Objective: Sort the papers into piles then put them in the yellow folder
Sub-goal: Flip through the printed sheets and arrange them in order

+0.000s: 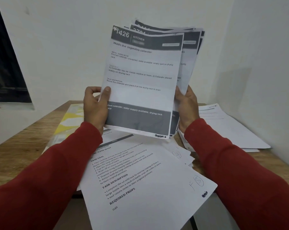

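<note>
Above the wooden table [24,146], both hands grip a fanned stack of papers [140,80]: left hand [95,105] pinching the front sheet, right hand [187,103] curled behind; sorting seems underway, next dropping this sheet on a pile [140,180], yellow folder [69,120] lying left

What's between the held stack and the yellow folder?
Left hand and right hand hold the stack above the table. The yellow folder lies left; its right part is hidden behind the left arm, the visible part bare.
</note>
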Available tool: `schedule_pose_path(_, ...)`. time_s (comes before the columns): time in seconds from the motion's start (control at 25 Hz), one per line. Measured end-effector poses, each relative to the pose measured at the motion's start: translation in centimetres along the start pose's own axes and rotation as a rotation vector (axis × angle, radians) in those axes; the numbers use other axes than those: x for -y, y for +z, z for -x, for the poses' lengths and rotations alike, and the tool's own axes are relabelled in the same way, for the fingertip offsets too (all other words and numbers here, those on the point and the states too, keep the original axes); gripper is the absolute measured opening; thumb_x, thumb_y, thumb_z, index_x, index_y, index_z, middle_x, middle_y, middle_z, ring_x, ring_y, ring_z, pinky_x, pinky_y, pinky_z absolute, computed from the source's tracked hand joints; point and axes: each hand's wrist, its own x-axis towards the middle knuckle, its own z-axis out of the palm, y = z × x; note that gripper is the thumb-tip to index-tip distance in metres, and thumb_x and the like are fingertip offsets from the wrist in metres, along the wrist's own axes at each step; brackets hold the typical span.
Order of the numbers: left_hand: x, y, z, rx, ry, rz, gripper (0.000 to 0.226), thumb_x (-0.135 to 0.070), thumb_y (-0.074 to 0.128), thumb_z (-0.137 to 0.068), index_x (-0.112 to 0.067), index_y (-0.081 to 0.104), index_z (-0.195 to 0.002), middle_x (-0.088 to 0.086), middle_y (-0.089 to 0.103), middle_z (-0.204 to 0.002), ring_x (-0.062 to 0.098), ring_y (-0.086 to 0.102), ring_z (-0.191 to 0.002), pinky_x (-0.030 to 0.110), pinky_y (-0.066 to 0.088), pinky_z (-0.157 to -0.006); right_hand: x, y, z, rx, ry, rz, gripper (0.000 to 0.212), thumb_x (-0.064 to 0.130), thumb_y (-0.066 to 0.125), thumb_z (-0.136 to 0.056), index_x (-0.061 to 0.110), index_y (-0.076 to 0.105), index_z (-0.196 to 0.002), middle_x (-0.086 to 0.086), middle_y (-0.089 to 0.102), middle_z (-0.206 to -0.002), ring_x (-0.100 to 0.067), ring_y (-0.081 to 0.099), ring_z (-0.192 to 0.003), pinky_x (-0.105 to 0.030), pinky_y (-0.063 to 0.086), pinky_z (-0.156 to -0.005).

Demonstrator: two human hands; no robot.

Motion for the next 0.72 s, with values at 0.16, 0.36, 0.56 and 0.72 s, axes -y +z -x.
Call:
schedule_pose_path(0.16, 0.3, 0.2, 0.2, 0.035, 0.002, -0.056, 0.015, -0.034, 0.063, -0.098, -0.031, 0.049, -0.093, 0.007, 0.072, -0.090, 0.015, 0.065, -0.071, 0.036, 0.053, -0.070, 0.5, 0.2, 0.2, 0.029, 0.026, -0.015, 0.033, 0.031, 0.045, -0.107, 0.013, 0.061, -0.130, 0.002, 0.073, -0.119, -0.013, 0.069, -0.110, -0.030, 0.055, -0.095)
schedule_pose_path(0.36, 0.4, 0.2, 0.4, 0.077, 0.028, -0.069, 0.020, -0.028, 0.067, -0.095, -0.029, 0.048, -0.102, 0.003, 0.075, -0.084, 0.015, 0.064, -0.065, 0.031, 0.051, -0.063, -0.2, 0.0, 0.1, 0.094, -0.013, 0.048, 0.033, 0.016, 0.062, -0.099, 0.009, 0.057, -0.131, -0.007, 0.071, -0.124, -0.024, 0.068, -0.115, -0.042, 0.054, -0.100)
schedule_pose_path(0.56, 0.5, 0.3, 0.3, 0.104, -0.013, -0.066, 0.018, -0.031, 0.061, -0.099, -0.026, 0.061, -0.117, -0.001, 0.077, -0.093, 0.008, 0.070, -0.074, 0.025, 0.056, -0.066, -0.6, -0.4, -0.2, 0.109, -0.059, 0.057, 0.038, 0.001, 0.059, -0.097, 0.005, 0.053, -0.134, -0.013, 0.067, -0.128, -0.030, 0.065, -0.118, -0.045, 0.052, -0.103)
schedule_pose_path(0.72, 0.5, 0.3, 0.4, 0.213, -0.036, -0.106, 0.019, -0.022, 0.055, -0.103, -0.018, 0.072, -0.095, -0.012, 0.075, -0.076, 0.002, 0.067, -0.068, 0.019, 0.055, -0.066, -0.2, -1.1, -0.7, 0.086, -0.060, 0.065, 0.033, 0.000, 0.058, -0.098, 0.007, 0.056, -0.130, -0.011, 0.068, -0.126, -0.026, 0.066, -0.116, -0.046, 0.050, -0.105)
